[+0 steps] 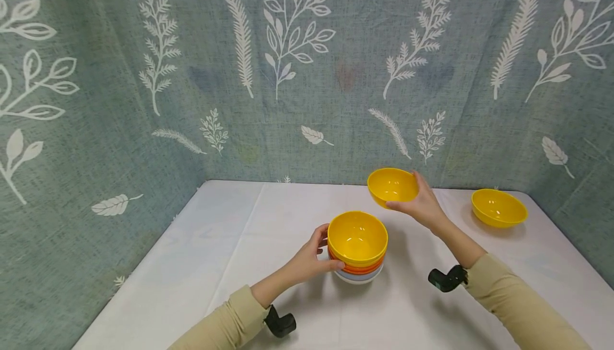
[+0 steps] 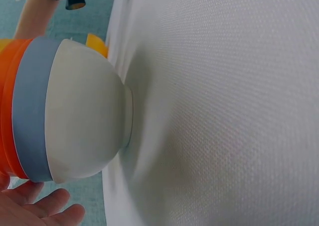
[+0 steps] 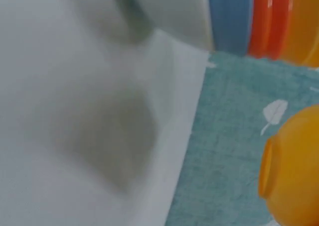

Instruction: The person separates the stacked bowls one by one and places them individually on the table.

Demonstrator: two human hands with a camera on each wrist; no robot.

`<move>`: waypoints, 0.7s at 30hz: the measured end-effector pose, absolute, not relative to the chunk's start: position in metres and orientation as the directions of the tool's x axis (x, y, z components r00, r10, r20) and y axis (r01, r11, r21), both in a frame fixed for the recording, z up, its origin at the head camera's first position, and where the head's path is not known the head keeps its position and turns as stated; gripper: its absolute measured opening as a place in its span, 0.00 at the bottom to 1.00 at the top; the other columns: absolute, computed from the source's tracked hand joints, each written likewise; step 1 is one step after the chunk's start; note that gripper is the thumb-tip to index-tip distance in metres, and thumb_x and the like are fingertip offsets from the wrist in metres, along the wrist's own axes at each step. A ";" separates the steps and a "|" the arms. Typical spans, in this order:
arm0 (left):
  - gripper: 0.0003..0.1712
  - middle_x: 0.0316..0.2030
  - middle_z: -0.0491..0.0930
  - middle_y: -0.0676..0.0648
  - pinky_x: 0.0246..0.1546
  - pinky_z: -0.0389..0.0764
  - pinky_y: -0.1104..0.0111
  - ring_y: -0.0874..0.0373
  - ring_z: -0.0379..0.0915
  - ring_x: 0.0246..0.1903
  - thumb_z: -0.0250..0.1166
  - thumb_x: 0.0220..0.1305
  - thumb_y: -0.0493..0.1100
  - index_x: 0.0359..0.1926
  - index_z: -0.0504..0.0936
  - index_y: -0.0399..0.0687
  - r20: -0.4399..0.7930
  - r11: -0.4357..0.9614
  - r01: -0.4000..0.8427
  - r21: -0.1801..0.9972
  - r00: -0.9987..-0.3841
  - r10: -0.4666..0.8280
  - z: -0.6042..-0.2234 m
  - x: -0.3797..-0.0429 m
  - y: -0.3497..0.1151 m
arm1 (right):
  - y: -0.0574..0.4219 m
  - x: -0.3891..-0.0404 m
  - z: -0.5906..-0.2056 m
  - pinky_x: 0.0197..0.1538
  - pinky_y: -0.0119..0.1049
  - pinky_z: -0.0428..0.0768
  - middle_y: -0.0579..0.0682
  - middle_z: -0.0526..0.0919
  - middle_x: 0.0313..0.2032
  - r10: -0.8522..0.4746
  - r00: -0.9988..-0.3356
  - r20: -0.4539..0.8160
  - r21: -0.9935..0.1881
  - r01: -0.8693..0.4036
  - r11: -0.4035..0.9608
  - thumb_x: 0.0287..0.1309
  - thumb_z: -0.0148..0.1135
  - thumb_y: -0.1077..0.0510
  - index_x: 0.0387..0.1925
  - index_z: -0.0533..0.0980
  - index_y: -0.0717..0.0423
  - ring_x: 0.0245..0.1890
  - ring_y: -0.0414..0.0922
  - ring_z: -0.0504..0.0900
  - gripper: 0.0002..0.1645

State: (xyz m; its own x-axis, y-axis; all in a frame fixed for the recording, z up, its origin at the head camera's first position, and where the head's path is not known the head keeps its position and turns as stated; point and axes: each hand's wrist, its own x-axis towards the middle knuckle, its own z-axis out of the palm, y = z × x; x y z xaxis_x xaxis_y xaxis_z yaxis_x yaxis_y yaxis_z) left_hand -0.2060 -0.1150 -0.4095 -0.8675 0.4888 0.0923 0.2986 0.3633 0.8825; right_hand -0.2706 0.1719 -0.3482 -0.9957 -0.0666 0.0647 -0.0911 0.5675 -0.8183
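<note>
A stack of nested bowls stands on the white cloth, with a yellow bowl point(image 1: 357, 237) on top, orange rims point(image 1: 363, 270) below it, then a grey-blue band point(image 2: 36, 109) and a white bowl point(image 2: 82, 111) at the bottom. My left hand point(image 1: 314, 259) holds the stack from its left side, thumb at the front and fingers behind. Above the cloth, behind and right of the stack, my right hand point(image 1: 420, 203) grips a second yellow bowl point(image 1: 390, 185) by its right side. That bowl is tilted slightly and apart from the stack; its underside point(image 3: 294, 171) shows in the right wrist view.
Another yellow bowl point(image 1: 499, 209) rests at the far right of the white-covered table point(image 1: 230, 243). A green leaf-patterned curtain point(image 1: 307, 83) hangs behind the table and along its sides. Dark cameras point(image 1: 447, 278) are strapped to both wrists.
</note>
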 end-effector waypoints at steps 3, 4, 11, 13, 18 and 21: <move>0.49 0.63 0.61 0.43 0.57 0.65 0.51 0.46 0.61 0.59 0.66 0.53 0.57 0.67 0.50 0.46 0.093 0.359 0.295 0.886 -0.869 0.486 -0.411 -0.206 -0.115 | 0.176 -0.276 -0.355 0.61 0.60 0.59 0.67 0.39 0.69 -0.037 -0.997 0.061 -0.803 -0.071 0.592 0.42 0.68 0.38 0.70 0.32 0.60 0.64 0.64 0.51 0.71; 0.49 0.63 0.61 0.43 0.57 0.65 0.51 0.46 0.61 0.59 0.66 0.52 0.57 0.67 0.50 0.46 0.095 0.356 0.296 0.886 -0.869 0.486 -0.411 -0.206 -0.115 | 0.178 -0.278 -0.357 0.61 0.61 0.58 0.67 0.39 0.69 -0.029 -0.998 0.059 -0.801 -0.065 0.596 0.42 0.68 0.38 0.70 0.32 0.60 0.64 0.64 0.50 0.71; 0.49 0.63 0.61 0.43 0.57 0.65 0.51 0.46 0.61 0.59 0.66 0.53 0.56 0.67 0.50 0.46 0.098 0.351 0.298 0.888 -0.868 0.487 -0.411 -0.206 -0.115 | 0.186 -0.287 -0.370 0.61 0.62 0.57 0.67 0.39 0.68 0.002 -0.999 0.051 -0.792 -0.039 0.610 0.43 0.67 0.38 0.70 0.32 0.61 0.65 0.65 0.48 0.70; 0.49 0.63 0.61 0.42 0.57 0.64 0.50 0.46 0.61 0.59 0.67 0.53 0.55 0.67 0.49 0.46 0.102 0.345 0.299 0.890 -0.866 0.489 -0.411 -0.206 -0.115 | 0.187 -0.290 -0.373 0.62 0.62 0.56 0.67 0.37 0.68 0.011 -0.999 0.043 -0.786 -0.028 0.618 0.43 0.67 0.38 0.70 0.32 0.60 0.65 0.65 0.46 0.70; 0.49 0.63 0.61 0.43 0.57 0.64 0.50 0.46 0.61 0.59 0.67 0.52 0.55 0.67 0.49 0.46 0.093 0.346 0.289 0.892 -0.869 0.486 -0.410 -0.206 -0.115 | 0.191 -0.296 -0.383 0.63 0.62 0.53 0.69 0.37 0.68 0.032 -0.999 0.030 -0.770 -0.003 0.638 0.44 0.67 0.39 0.69 0.33 0.63 0.66 0.66 0.44 0.69; 0.49 0.63 0.61 0.44 0.57 0.64 0.51 0.47 0.61 0.59 0.67 0.52 0.56 0.67 0.50 0.47 0.083 0.357 0.282 0.891 -0.872 0.482 -0.409 -0.205 -0.115 | 0.193 -0.300 -0.389 0.63 0.61 0.53 0.70 0.38 0.68 0.046 -0.999 0.025 -0.767 0.010 0.642 0.45 0.67 0.41 0.69 0.34 0.66 0.65 0.66 0.45 0.67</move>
